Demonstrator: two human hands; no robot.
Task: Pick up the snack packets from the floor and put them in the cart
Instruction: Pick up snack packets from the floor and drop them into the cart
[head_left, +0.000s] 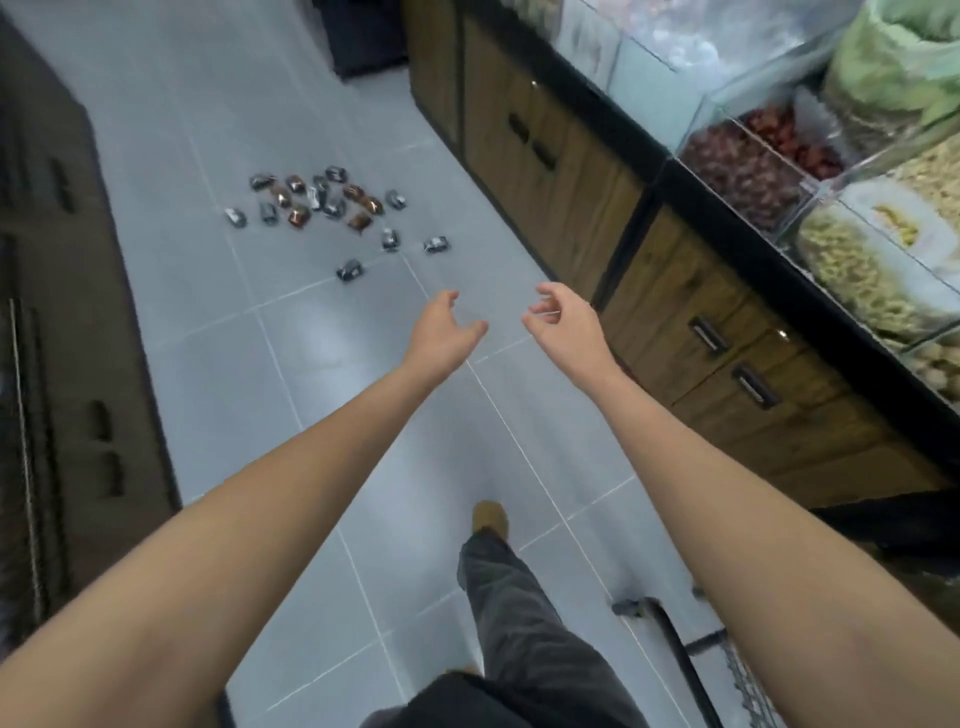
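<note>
Most of frame: grey tile floor (218, 130), 9 through 5 o'clock. Dark cabinet run (67, 291) down the 9 o'clock edge, blurred. Wood-front cabinets (561, 156) with black handles along 1 to 3 o'clock, black counter on top. Clear bins (753, 171) on that counter at 2 o'clock, full of loose dry goods: reddish, pale yellow, green; kinds not readable. Two bare forearms stretched in from 7 and 4 o'clock toward centre. Dark trouser leg (514, 597) at 6 o'clock, tan shoe (489, 517) at its tip, flat on the tile. Cart (670, 639) only partly in frame at 5 o'clock: black bar plus a bit of wire mesh, under the right forearm. Can't see inside it. Snack packets (332, 208) on the floor at 11 o'clock, roughly twenty, silver and brown foil, loose cluster with a few strays on its 5 o'clock side. Left hand (444, 327) at centre, fingers loosely curled, thumb apart, grasping nothing. Right hand (563, 325) just beside it at its 3 o'clock, not touching, fingers loosely hooked, thumb near forefinger, nothing between them. Both hands in the air, short of the packets; nearest stray at 11 o'clock from the left hand.
</note>
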